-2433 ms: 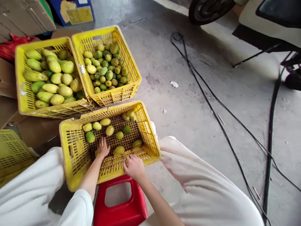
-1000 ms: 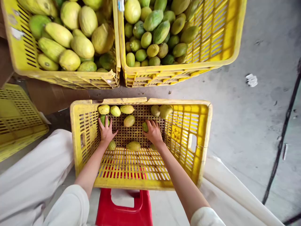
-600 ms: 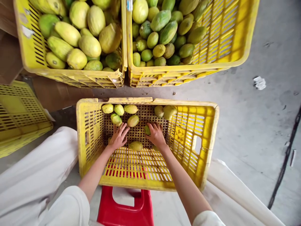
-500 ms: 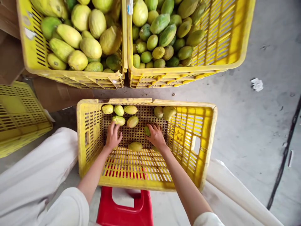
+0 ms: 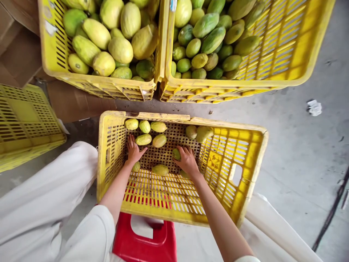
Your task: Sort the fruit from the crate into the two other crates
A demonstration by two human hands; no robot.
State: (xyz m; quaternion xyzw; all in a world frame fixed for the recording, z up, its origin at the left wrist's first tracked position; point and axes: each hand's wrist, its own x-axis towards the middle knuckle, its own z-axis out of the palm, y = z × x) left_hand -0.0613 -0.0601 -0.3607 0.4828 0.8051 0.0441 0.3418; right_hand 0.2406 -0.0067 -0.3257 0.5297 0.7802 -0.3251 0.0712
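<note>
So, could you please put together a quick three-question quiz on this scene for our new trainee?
1. Which hand has a green papaya-like fruit between its thumb and fingers, inside the nearest yellow plastic crate?
2. What colour is the stool showing at that crate's near side: A) blue, B) red, C) white?
3. True or false: the left hand is outside that crate.

Key:
1. The right hand.
2. B.
3. False; the left hand is inside, beside a yellow-green fruit.

Fruit [image 5: 159, 141] lies in the near crate [image 5: 209, 218]; behind it, a left crate [image 5: 106, 80] stands beside a right crate [image 5: 231, 83]; before it, a stool [image 5: 163, 243].
</note>
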